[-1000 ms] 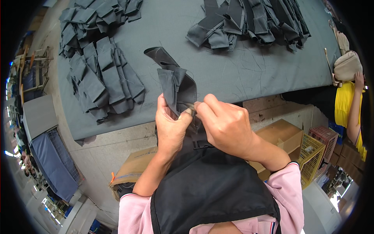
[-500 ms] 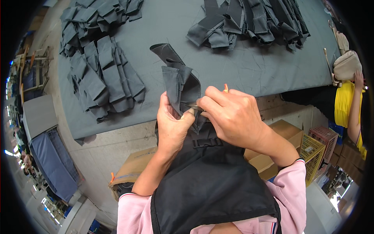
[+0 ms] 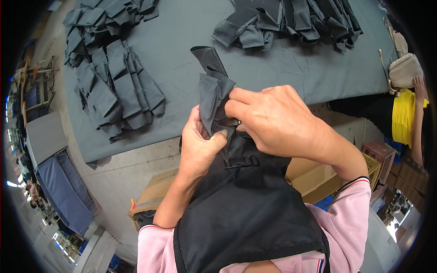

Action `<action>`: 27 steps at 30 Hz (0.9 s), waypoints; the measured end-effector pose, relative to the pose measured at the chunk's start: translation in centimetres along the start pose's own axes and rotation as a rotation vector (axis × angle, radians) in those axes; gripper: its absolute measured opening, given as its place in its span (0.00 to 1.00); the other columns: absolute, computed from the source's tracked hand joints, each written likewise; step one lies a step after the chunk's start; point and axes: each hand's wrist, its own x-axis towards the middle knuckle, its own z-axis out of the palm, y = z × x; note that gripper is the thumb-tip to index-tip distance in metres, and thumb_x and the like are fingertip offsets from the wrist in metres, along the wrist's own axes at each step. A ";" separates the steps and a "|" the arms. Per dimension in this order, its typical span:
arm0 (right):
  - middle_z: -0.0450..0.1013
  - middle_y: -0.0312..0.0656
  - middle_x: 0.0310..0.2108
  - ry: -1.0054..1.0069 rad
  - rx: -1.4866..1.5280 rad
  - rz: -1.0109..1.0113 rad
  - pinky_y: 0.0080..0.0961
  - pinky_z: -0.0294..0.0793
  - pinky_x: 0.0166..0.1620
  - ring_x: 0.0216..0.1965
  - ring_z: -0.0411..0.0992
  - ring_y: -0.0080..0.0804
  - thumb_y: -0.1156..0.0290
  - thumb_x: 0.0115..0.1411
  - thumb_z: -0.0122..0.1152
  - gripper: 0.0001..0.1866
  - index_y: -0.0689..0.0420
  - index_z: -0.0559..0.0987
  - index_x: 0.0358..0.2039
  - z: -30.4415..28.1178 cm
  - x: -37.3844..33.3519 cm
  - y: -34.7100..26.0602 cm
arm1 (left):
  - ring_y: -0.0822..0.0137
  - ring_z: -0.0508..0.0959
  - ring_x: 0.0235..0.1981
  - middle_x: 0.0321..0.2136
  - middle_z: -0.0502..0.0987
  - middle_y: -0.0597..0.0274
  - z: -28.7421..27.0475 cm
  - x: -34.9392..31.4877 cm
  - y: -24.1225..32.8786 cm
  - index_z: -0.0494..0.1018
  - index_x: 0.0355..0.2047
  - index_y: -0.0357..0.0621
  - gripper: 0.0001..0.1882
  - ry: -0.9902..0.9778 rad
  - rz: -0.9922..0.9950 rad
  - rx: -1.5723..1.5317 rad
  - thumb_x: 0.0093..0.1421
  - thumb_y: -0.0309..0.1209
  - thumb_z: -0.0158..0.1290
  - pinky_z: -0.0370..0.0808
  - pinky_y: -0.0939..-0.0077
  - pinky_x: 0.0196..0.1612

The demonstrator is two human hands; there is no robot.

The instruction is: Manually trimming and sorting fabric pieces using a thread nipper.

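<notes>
Just off the near edge of the table, a folded grey fabric strip (image 3: 211,93) stands up from my left hand (image 3: 202,143). My left hand is closed on its lower end, thumb pressed on the folds. Across from it, my right hand (image 3: 277,120) is closed too, its thumb and finger at the strip's right edge. A small dark metal tip (image 3: 239,122) shows under the right fingers; the rest of that tool is hidden in the hand. The strip's upper end leans over the tabletop.
Piles of grey fabric strips (image 3: 120,86) lie on the left of the cloth-covered table (image 3: 182,27), with another pile (image 3: 291,22) at the far right. Cardboard boxes (image 3: 157,191) stand below. At the right are a person in yellow (image 3: 403,118) and a beige bag (image 3: 405,70).
My right hand has shifted from the lower folds up to the strip's right edge, its wrist turned. The metal blades and orange tip seen before are now mostly hidden. The left hand keeps its hold.
</notes>
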 end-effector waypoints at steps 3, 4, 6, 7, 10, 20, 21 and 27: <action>0.70 0.39 0.28 -0.020 0.008 0.020 0.34 0.69 0.22 0.23 0.72 0.42 0.79 0.40 0.61 0.11 0.60 0.74 0.28 0.2 -0.1 0.2 | 0.75 0.70 0.43 0.42 0.71 0.61 0.0 0.0 -0.1 0.60 0.51 0.33 0.28 -0.020 -0.044 -0.015 0.46 0.16 0.49 0.67 0.81 0.48; 0.69 0.38 0.28 -0.016 0.002 0.032 0.34 0.66 0.22 0.23 0.71 0.42 0.77 0.42 0.65 0.11 0.58 0.73 0.27 0.3 -0.2 0.3 | 0.75 0.70 0.43 0.42 0.71 0.61 0.0 0.0 -0.2 0.60 0.51 0.32 0.28 -0.013 -0.053 -0.041 0.47 0.16 0.49 0.67 0.81 0.48; 0.69 0.38 0.27 0.010 0.088 0.072 0.34 0.66 0.22 0.24 0.71 0.42 0.77 0.43 0.64 0.11 0.58 0.73 0.28 0.1 -0.5 0.4 | 0.74 0.70 0.43 0.42 0.70 0.61 0.0 0.0 -0.2 0.60 0.51 0.31 0.28 -0.005 -0.059 -0.068 0.47 0.16 0.49 0.67 0.81 0.48; 0.69 0.38 0.27 0.037 0.173 0.113 0.34 0.66 0.23 0.24 0.71 0.42 0.76 0.43 0.64 0.10 0.58 0.73 0.28 0.0 -0.6 0.4 | 0.74 0.70 0.44 0.43 0.70 0.60 -0.2 0.1 -0.1 0.60 0.51 0.31 0.28 -0.009 -0.057 -0.081 0.47 0.16 0.49 0.67 0.81 0.48; 0.68 0.39 0.27 0.180 0.290 0.200 0.32 0.66 0.24 0.24 0.70 0.41 0.76 0.44 0.64 0.10 0.58 0.74 0.28 0.3 -1.4 0.4 | 0.74 0.70 0.44 0.44 0.69 0.59 -0.2 0.3 -0.1 0.60 0.51 0.31 0.28 -0.001 -0.042 -0.086 0.47 0.16 0.50 0.67 0.81 0.48; 0.69 0.38 0.31 0.648 1.114 0.377 0.17 0.72 0.28 0.29 0.69 0.20 0.80 0.54 0.58 0.09 0.63 0.71 0.36 3.7 -0.3 -1.3 | 0.66 0.73 0.39 0.39 0.69 0.57 -0.9 1.6 -0.6 0.58 0.55 0.38 0.22 -0.008 -0.080 -0.390 0.63 0.31 0.48 0.74 0.68 0.43; 0.69 0.37 0.31 0.622 1.145 0.408 0.15 0.72 0.27 0.30 0.70 0.19 0.79 0.55 0.58 0.11 0.62 0.69 0.39 5.5 0.5 -0.5 | 0.68 0.73 0.39 0.40 0.69 0.58 -0.4 1.6 -0.1 0.60 0.53 0.38 0.21 -0.050 -0.069 -0.373 0.64 0.36 0.47 0.73 0.68 0.43; 0.70 0.40 0.32 0.641 1.249 0.472 0.15 0.71 0.30 0.26 0.72 0.19 0.81 0.54 0.59 0.12 0.63 0.68 0.38 8.7 -1.3 -2.9 | 0.61 0.76 0.40 0.41 0.73 0.50 -1.5 1.9 0.2 0.64 0.48 0.32 0.30 -0.134 -0.006 -0.317 0.62 0.50 0.46 0.76 0.71 0.43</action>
